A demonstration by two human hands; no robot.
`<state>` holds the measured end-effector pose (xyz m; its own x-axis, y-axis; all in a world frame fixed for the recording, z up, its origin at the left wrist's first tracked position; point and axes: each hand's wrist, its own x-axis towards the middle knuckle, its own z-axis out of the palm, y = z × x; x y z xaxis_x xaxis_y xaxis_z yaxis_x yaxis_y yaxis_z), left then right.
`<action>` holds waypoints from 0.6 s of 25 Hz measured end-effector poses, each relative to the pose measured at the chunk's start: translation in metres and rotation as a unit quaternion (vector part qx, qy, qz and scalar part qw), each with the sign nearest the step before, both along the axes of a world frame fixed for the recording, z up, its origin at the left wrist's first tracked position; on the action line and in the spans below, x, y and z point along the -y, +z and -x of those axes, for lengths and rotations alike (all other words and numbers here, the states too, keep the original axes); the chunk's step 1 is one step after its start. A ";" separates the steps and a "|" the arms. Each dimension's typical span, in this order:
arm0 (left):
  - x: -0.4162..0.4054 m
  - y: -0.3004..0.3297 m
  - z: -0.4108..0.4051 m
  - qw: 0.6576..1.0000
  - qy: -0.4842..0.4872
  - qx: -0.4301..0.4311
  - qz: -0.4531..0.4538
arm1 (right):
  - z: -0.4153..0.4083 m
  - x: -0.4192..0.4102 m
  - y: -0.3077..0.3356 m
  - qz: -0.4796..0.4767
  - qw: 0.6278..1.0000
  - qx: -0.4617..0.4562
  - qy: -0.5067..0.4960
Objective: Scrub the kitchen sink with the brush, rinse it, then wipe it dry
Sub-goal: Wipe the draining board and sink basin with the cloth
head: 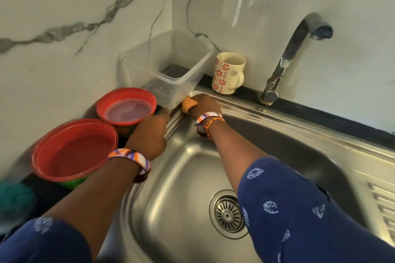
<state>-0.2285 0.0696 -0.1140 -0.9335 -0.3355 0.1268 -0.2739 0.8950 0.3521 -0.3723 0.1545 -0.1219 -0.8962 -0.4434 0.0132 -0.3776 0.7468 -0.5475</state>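
Nearest, the steel sink (188,177) basin lies bare around its drain (228,213); it looks slick and rigid. Further in, the left hand (149,134) rests on the sink's far-left rim beside two red bowls (72,151); how its fingers lie cannot be told. Beyond it, the right hand (203,104) grips an orange-tan brush or sponge (188,103), seemingly light and soft, best held across its back, under a clear tub (168,66).
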 end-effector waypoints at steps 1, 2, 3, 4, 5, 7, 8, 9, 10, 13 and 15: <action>-0.003 0.003 -0.004 0.996 0.034 -0.067 -0.039 | -0.007 0.001 -0.002 0.017 1.000 -0.005 0.005; -0.008 0.009 -0.010 0.990 0.063 -0.108 -0.064 | -0.014 0.001 -0.005 0.042 0.999 -0.002 0.011; -0.013 0.015 -0.014 0.987 0.074 -0.115 -0.084 | -0.021 0.000 -0.007 0.057 0.998 0.005 0.024; -0.017 0.022 -0.021 0.987 0.074 -0.098 -0.103 | -0.032 -0.003 -0.010 0.065 0.997 0.012 0.045; -0.019 0.029 -0.027 0.988 0.070 -0.067 -0.119 | -0.043 -0.006 -0.012 0.069 0.995 0.019 0.069; -0.016 0.044 -0.039 0.993 0.059 0.027 -0.096 | -0.068 -0.011 -0.014 0.055 0.991 0.010 0.125; -0.012 0.048 -0.046 0.995 0.057 0.076 -0.042 | -0.081 -0.015 -0.013 0.046 0.986 0.004 0.161; -0.008 0.051 -0.054 0.992 0.059 0.107 0.025 | -0.093 -0.018 -0.012 0.038 0.979 0.006 0.200; -0.005 0.051 -0.062 0.987 0.064 0.124 0.074 | -0.104 -0.021 -0.012 0.030 0.969 0.012 0.244; -0.005 0.043 -0.081 0.984 0.075 0.131 0.093 | -0.143 -0.028 -0.017 0.030 0.925 0.050 0.375; -0.016 0.038 -0.089 0.986 0.087 0.123 0.071 | -0.167 -0.040 -0.022 0.066 0.900 0.112 0.417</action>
<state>-0.1393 0.0852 -0.0760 -0.8714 -0.4890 -0.0390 -0.4897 0.8621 0.1303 -0.2050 0.1948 -0.1436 -0.2403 -0.9704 -0.0248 -0.6459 0.1789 -0.7422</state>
